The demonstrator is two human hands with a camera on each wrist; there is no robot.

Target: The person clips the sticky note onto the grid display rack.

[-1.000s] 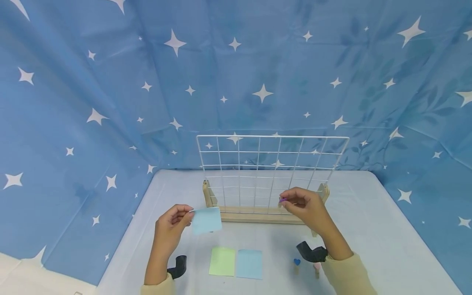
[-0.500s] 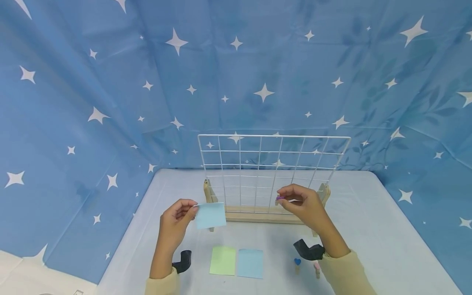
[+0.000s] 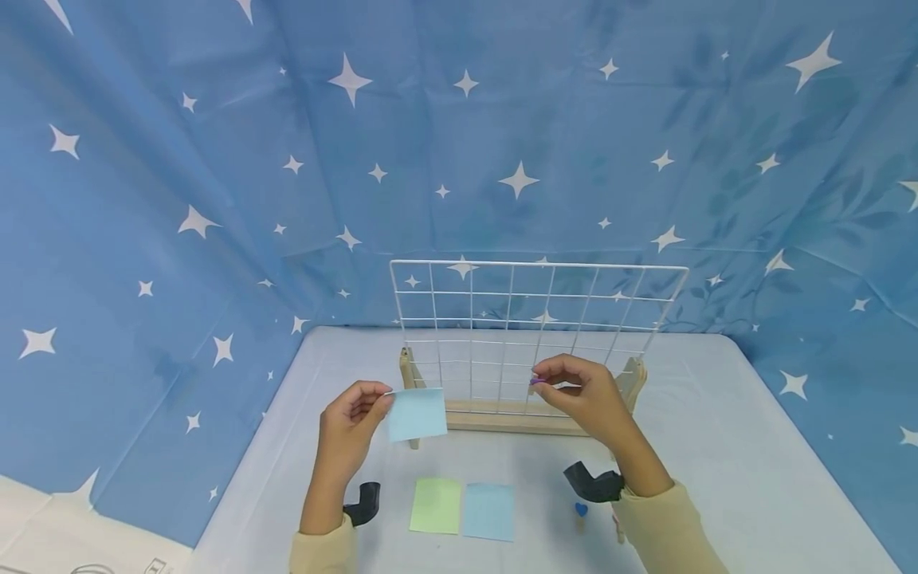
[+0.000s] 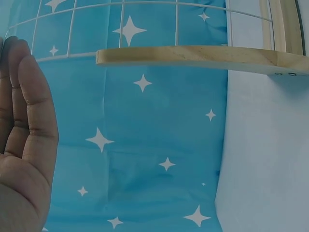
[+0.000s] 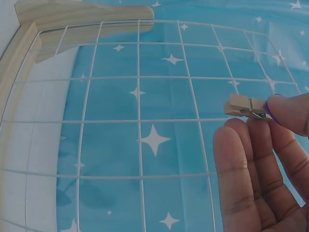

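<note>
My left hand pinches a light blue sticky note by its left edge, holding it up in front of the left end of a white wire grid. My right hand pinches a small wooden clothespin between thumb and fingers, before the grid's right half. A purple piece on the clothespin shows by the thumb. The grid stands in a wooden base. In the left wrist view only part of the left hand appears; the note is out of sight there.
A green sticky note and a blue sticky note lie side by side on the white table. A clothespin with a blue heart lies right of them, another partly behind the right sleeve. A blue starry curtain hangs behind.
The left hand has moved up and right with the blue note. The right hand has shifted slightly left and up with the clothespin. The view has drifted a little.
</note>
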